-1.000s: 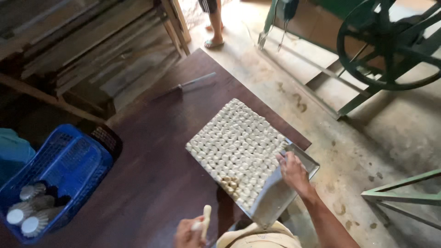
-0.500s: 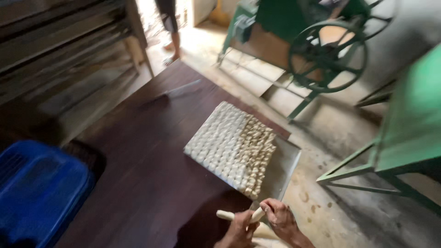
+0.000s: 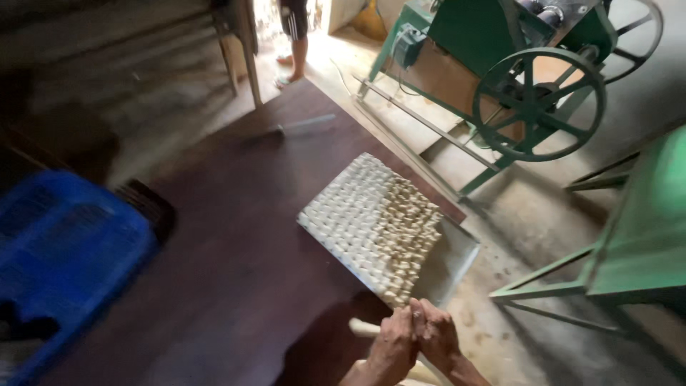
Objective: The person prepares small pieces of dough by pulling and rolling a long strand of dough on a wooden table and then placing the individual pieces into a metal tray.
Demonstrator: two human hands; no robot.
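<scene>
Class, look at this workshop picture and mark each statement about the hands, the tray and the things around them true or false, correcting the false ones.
1. Both hands, the left hand and the right hand, are together on a pale stick. True.
2. The metal tray is completely filled with small pale pieces. False: its right end is bare.
3. A blue crate sits at the left. True.
4. The big spoked wheel is red. False: it is green.
5. The tray lies on the floor. False: it rests on the dark table.

Blue crate (image 3: pixel 68 264) blurred; pale stick (image 3: pixel 364 329) mostly hidden by hands
</scene>
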